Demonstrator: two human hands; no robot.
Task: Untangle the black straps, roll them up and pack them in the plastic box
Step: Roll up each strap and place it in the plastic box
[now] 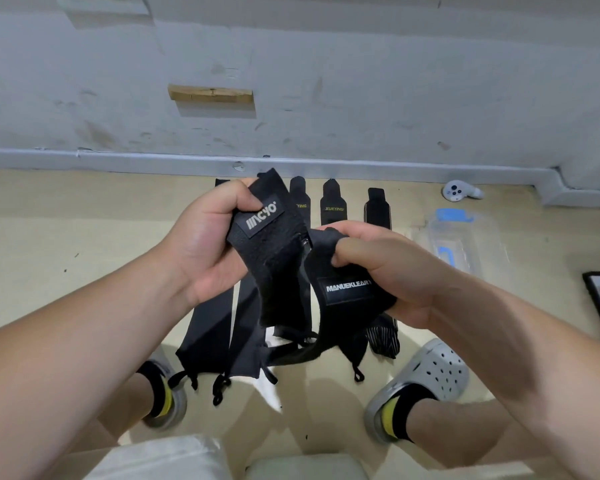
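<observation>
Untangling is judged unfinished: black straps [274, 268] are clenched by left hand [201, 244] and right hand [381, 271], the 2 o'clock plastic box [465, 237] apparently unpacked.

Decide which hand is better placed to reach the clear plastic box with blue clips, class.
Probably the right hand: the clear plastic box with blue clips lies on the floor to that side, while the left hand, gripping a black fabric strap, would have to cross over.

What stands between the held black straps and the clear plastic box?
Nothing visible. The left hand and right hand grip the tangled black fabric straps; only bare beige floor lies between them and the clear plastic box.
</observation>
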